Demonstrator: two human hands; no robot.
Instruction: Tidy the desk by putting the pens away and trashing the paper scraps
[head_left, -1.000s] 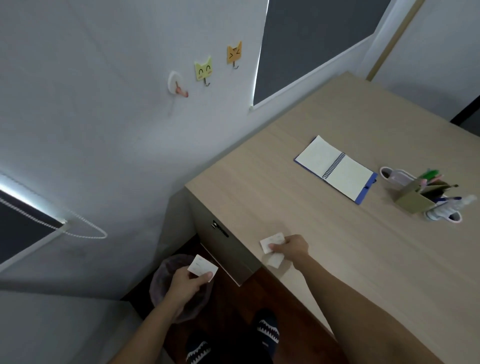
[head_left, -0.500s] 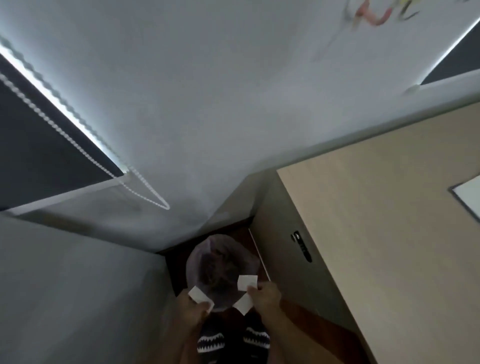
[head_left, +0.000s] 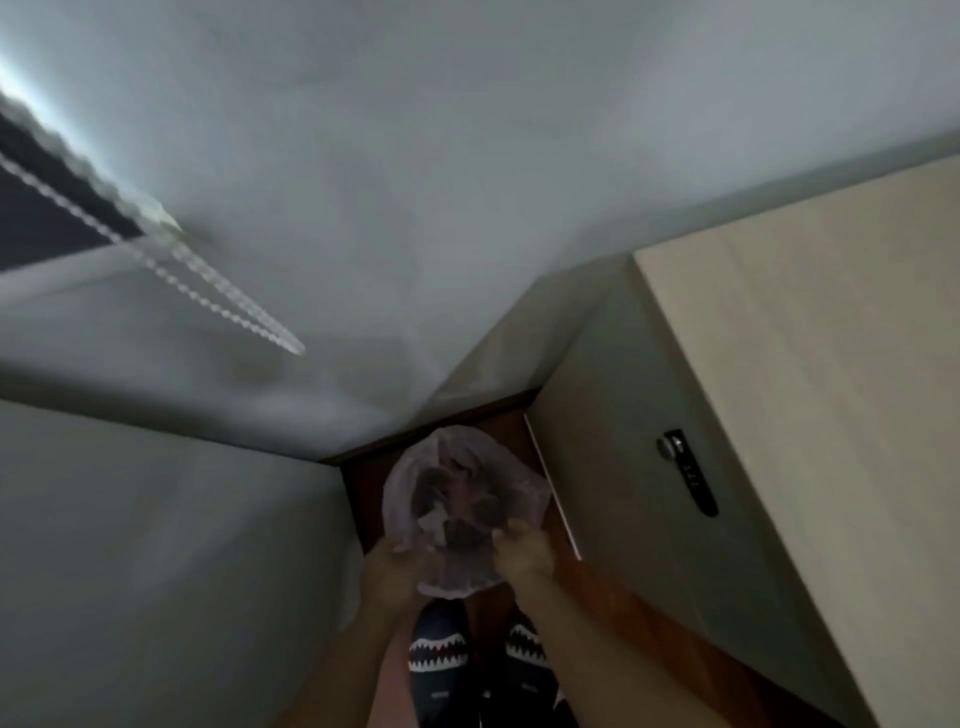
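Note:
A small trash bin (head_left: 410, 499) with a pale purple liner stands on the dark floor in the corner beside the desk (head_left: 810, 364). Both my hands hover over its near rim. My left hand (head_left: 390, 564) is at the left edge and my right hand (head_left: 522, 550) at the right edge. Neither holds any paper. A whitish paper scrap (head_left: 434, 519) shows inside the bin among dark contents. The pens and their holder are out of view.
The desk's side cabinet with a black lock handle (head_left: 688, 470) stands just right of the bin. White walls close in the corner at the left and back. A beaded blind cord (head_left: 223, 306) hangs on the wall. My feet in shark-pattern slippers (head_left: 439, 652) stand just before the bin.
My right hand took scraps off the desk and my view swung down to the bin. Both hands moved over the bin, and the scraps they held have left them.

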